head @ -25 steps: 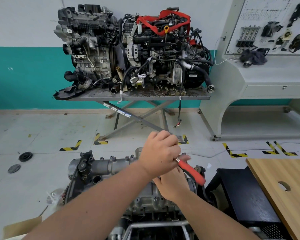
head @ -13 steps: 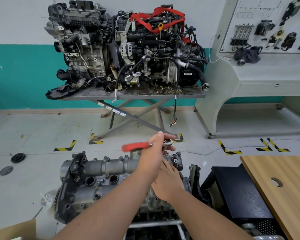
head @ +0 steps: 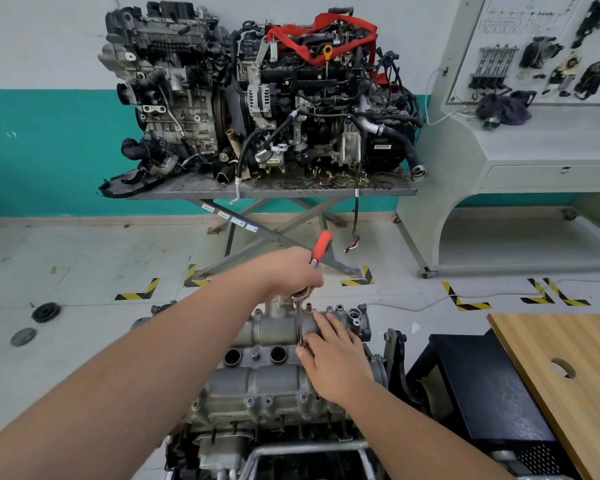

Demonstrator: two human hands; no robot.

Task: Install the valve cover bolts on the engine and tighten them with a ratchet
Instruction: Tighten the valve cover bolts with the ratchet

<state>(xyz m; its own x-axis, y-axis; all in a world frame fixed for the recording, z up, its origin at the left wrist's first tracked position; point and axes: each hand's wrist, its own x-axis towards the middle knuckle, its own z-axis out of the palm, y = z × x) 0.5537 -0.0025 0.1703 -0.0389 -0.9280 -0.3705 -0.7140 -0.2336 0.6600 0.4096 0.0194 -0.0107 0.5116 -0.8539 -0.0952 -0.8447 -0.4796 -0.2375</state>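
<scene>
One engine stands low in the foreground, its grey valve cover facing up; we count two open round wells side by side in the cover and several small bolts along its near edge, though we cannot count them surely. One ratchet with a red handle stands over the far side of the cover, handle tilted up and away, with a slim metal extension running down from its head to the cover. Our left hand is curled round the ratchet at the head end, the red grip projecting free above the knuckles. Our right hand lies on the cover, fingers mostly straight, thumb and forefinger closed lightly about the lower end of the extension. Two further engines sit on one metal table against the wall. One wooden table shows at right, beside one black box.
</scene>
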